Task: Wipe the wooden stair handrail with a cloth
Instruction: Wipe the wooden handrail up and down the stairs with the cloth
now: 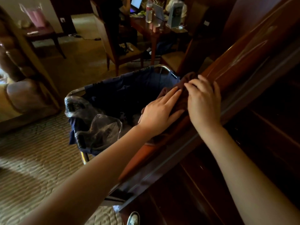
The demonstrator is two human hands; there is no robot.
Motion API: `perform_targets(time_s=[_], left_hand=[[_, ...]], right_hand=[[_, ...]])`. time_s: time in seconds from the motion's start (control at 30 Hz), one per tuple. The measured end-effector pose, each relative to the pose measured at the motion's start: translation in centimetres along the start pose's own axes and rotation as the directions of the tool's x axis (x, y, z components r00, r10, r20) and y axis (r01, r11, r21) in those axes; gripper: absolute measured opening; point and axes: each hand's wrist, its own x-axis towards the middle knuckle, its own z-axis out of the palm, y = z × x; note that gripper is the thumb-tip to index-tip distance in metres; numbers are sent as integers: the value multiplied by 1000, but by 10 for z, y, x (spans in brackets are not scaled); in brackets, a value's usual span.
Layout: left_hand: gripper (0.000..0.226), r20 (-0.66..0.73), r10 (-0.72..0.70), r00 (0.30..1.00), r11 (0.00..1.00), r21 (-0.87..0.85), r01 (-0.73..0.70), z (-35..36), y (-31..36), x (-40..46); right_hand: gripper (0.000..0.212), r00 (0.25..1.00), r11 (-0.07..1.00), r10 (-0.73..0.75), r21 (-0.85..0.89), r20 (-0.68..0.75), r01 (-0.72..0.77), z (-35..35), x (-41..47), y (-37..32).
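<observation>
The soft brown cloth (181,96) lay bunched on the glossy handrail (240,62) — left hand (158,116) pressed it flat-fingered, right hand (203,98) pinched its far folds — limp, light, likely to slip on polish.

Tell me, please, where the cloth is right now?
In the head view, the brown cloth lies bunched on the wooden handrail, under both hands, left and right, beside the laundry cart.
</observation>
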Motion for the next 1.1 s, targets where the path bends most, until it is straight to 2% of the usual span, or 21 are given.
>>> perform_targets(time_s=[0.13,0.27,0.37,0.47,0.63,0.77,0.87,0.93,1.0,1.1], left_hand=[[64,-44,24,999,999,24,-23,8,-7,-35],[61,-104,69,992,993,102,-58,18,-16,-67],[60,-97,43,994,995,93,-34,14,-9,-44],[63,-40,-29,999,1000,-11,29,4,5,4],[63,88,-166,982,959,-219,181,1,5,39],[55,158,-265,951,859,-410,307,1,-3,28],[45,199,-294,935,838,-418,352,1,-17,1],[52,202,-369,907,810,-408,421,-1,-39,-44],[54,235,-395,888,802,-384,458,2,-52,-76],[55,249,-490,835,765,-336,549,3,-72,-131]], right_hand=[[37,999,1000,4,30,-51,-2,5,-32,-17],[38,998,997,-61,55,-7,61,7,-61,-24],[35,997,995,-76,65,-1,76,1,-40,-10],[34,1000,998,-14,61,8,13,-10,-1,8],[34,989,999,31,-31,147,-27,-21,27,15],[33,956,991,16,-131,294,23,-19,25,-3],[29,901,982,-11,-166,433,92,-15,20,-24],[29,850,974,-85,-138,520,182,-3,6,-63],[32,818,969,-107,-126,565,214,7,-12,-84],[34,763,952,-223,-34,606,305,25,-40,-117]])
